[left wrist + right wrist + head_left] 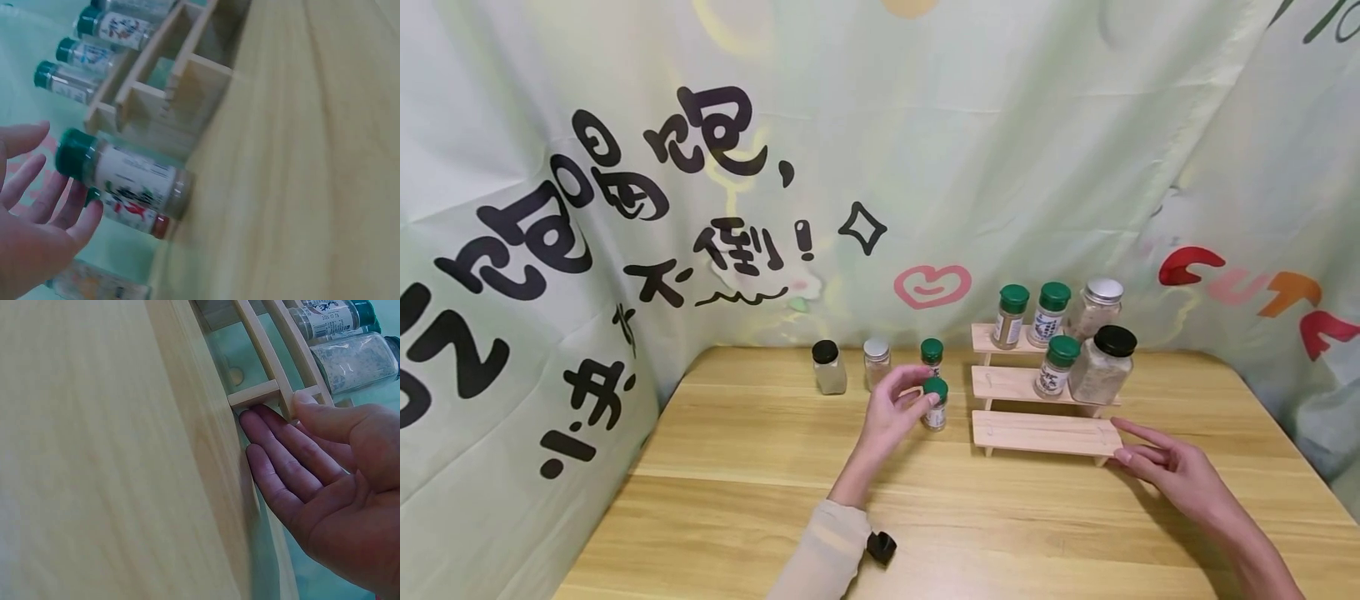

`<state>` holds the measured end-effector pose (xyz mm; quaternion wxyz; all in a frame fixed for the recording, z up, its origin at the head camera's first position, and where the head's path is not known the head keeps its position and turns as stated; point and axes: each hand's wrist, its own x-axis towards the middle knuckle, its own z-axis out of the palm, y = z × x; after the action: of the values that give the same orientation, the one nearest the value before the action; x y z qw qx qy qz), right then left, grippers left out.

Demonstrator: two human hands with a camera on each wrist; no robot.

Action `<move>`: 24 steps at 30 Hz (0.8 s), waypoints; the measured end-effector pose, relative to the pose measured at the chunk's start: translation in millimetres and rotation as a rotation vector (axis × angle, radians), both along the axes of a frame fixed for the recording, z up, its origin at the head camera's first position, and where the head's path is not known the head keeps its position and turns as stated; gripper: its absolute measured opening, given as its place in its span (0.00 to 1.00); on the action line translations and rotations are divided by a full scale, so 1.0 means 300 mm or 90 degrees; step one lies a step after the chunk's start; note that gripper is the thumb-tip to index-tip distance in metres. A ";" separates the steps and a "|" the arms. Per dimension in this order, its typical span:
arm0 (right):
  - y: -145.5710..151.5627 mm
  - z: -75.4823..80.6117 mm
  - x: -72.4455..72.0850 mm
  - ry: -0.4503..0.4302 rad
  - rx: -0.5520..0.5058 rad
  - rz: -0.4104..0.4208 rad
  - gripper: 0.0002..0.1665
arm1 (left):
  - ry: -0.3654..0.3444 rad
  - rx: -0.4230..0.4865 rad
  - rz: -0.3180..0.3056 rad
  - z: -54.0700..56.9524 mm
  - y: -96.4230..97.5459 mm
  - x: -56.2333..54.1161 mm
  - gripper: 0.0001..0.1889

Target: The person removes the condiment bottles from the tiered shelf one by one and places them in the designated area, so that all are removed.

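My left hand is at a small spice jar with a green cap, standing on the table. In the left wrist view, the thumb and spread fingers curve loosely around the green cap of this spice jar. Behind it stands another green-capped jar, partly hidden. On the right, my right hand holds the end of the lowest step of a three-tier wooden rack. Its thumb lies at the step's edge in the right wrist view, the other fingers by the end support.
Two green-capped jars and a silver-lidded jar stand on the top tier. The middle tier bears a green-capped jar and a big black-lidded jar. Further left are a black-capped jar and a silver-capped jar.
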<state>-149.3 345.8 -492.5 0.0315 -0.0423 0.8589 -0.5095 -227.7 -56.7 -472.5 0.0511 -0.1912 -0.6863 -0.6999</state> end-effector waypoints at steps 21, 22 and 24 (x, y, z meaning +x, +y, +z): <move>0.000 0.003 0.002 0.004 0.006 -0.008 0.34 | 0.181 -0.110 0.077 0.080 0.065 0.063 0.16; 0.001 0.004 0.002 0.006 0.003 -0.006 0.33 | 0.183 -0.105 0.075 0.081 0.069 0.064 0.16; 0.003 0.004 0.001 0.008 0.002 -0.004 0.33 | 0.185 -0.092 0.066 0.083 0.076 0.068 0.16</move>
<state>-148.9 346.6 -491.2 0.0247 -0.0431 0.8601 -0.5077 -207.3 -33.9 -447.5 0.1719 -0.2575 -0.7295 -0.6099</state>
